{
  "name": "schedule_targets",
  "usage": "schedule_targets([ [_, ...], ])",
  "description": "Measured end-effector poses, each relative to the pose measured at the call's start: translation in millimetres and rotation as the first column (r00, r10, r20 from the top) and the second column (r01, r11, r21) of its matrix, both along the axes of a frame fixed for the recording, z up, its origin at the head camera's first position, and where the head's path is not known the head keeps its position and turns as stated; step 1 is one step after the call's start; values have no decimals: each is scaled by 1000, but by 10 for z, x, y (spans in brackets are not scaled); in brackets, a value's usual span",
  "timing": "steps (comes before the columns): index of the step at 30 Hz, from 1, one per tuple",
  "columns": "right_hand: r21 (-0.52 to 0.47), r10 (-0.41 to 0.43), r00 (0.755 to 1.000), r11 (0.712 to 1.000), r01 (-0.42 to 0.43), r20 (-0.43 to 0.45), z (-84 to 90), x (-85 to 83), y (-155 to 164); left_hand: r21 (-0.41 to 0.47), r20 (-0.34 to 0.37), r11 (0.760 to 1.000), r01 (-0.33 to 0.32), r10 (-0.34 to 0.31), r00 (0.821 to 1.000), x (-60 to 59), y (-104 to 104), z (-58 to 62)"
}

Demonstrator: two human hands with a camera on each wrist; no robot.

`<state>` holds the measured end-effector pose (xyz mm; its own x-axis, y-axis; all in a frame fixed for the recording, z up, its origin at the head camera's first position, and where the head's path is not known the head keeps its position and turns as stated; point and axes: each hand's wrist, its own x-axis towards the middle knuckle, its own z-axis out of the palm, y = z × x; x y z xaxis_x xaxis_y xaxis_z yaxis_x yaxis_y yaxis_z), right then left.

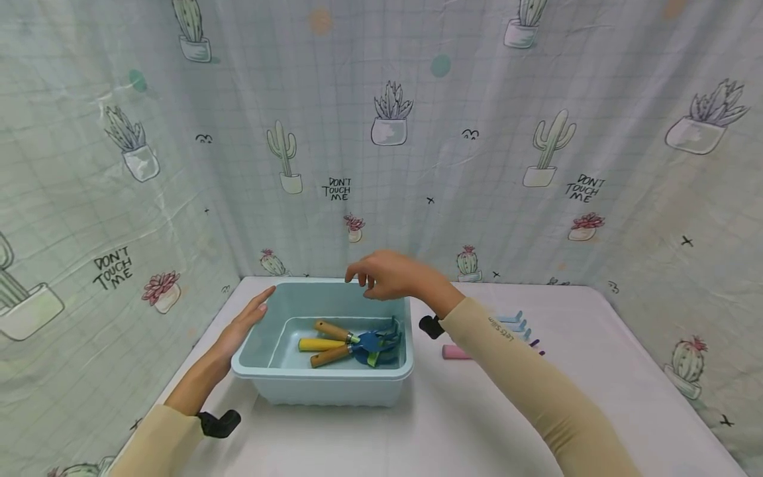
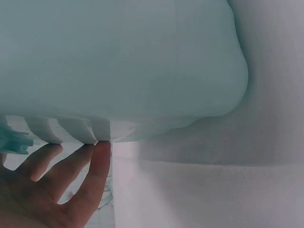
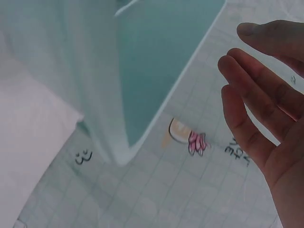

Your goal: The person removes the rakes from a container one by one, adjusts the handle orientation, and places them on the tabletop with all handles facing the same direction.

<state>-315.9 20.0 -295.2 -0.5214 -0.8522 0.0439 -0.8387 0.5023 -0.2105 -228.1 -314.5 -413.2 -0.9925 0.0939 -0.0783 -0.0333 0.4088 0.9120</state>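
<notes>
Beige sleeves (image 1: 524, 377) are seen nearest, reaching toward a light blue plastic tub (image 1: 324, 387) on the white worktop (image 1: 453, 424). Against the tub's left rim the left hand (image 1: 241, 324) is laid, fingers straight. Above the tub's far rim the right hand (image 1: 387, 273) is held, fingers loose, nothing gripped. Inside the tub, wooden-handled garden tools (image 1: 352, 343) are seen.

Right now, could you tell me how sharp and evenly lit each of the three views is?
Head view: even, soft light, wide-angle bending at the edges, sharp on the tub. Left wrist view: tub wall too close, blurred, washed out. Right wrist view: right hand soft, slightly out of focus.
</notes>
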Motion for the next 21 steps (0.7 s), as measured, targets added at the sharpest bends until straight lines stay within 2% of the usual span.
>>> schedule_targets([
  [6, 15, 27, 999, 1000, -27, 23, -103, -40, -281, 2, 19, 1000, 2, -2, 1000, -10, -13, -2],
  [16, 54, 71, 989, 995, -79, 132, -391, -109, -688, 22, 38, 1000, -13, 13, 999, -17, -24, 30],
  [21, 62, 96, 973, 992, -111, 208, -544, -121, -804, 17, 42, 1000, -17, 16, 999, -12, -12, 44],
])
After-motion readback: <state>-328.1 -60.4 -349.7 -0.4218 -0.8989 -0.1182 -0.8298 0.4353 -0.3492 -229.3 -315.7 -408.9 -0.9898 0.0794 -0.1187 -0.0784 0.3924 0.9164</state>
